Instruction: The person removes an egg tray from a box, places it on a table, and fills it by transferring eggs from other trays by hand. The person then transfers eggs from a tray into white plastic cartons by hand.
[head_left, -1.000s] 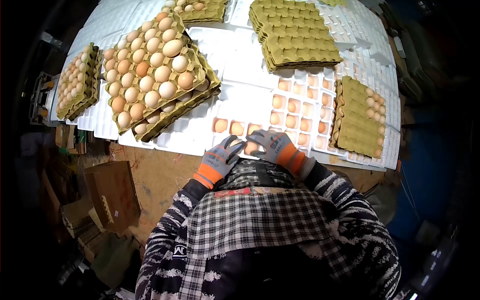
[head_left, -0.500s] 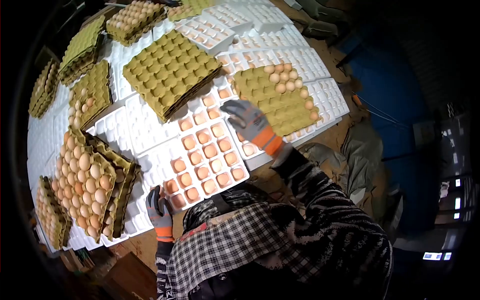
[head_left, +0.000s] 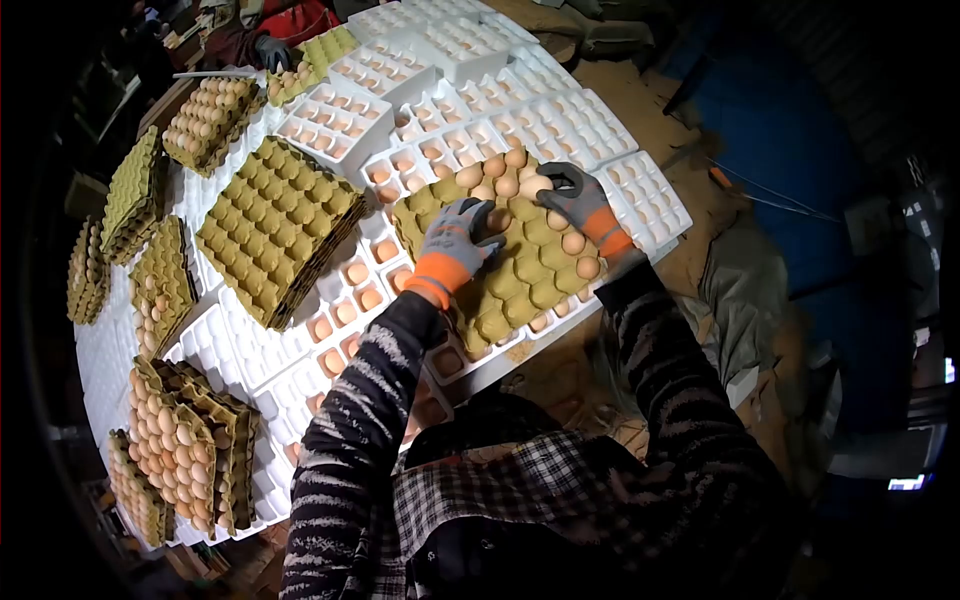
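A yellow-green pulp egg tray [head_left: 520, 285] lies across white plastic egg trays in front of me, with several brown eggs along its far and right sides. My left hand [head_left: 455, 245], in a grey glove with an orange cuff, curls its fingers round an egg [head_left: 497, 221] over the middle of this tray. At the tray's far right, my gloved right hand [head_left: 580, 200] has its thumb and fingers closed on a paler egg [head_left: 535, 187]. Loose eggs [head_left: 573, 242] sit in the cups just below the right hand.
White trays holding eggs [head_left: 650, 195] surround the pulp tray. A stack of eggless pulp trays [head_left: 280, 225] stands to the left. Stacked pulp trays full of eggs [head_left: 170, 450] are at the near left. Another person's gloved hand [head_left: 272, 52] is at the far edge.
My left hand has left the white tray's near edge and reached over the pulp tray. My right hand has moved right to the eggs there. The view has shifted, showing another person's hand.
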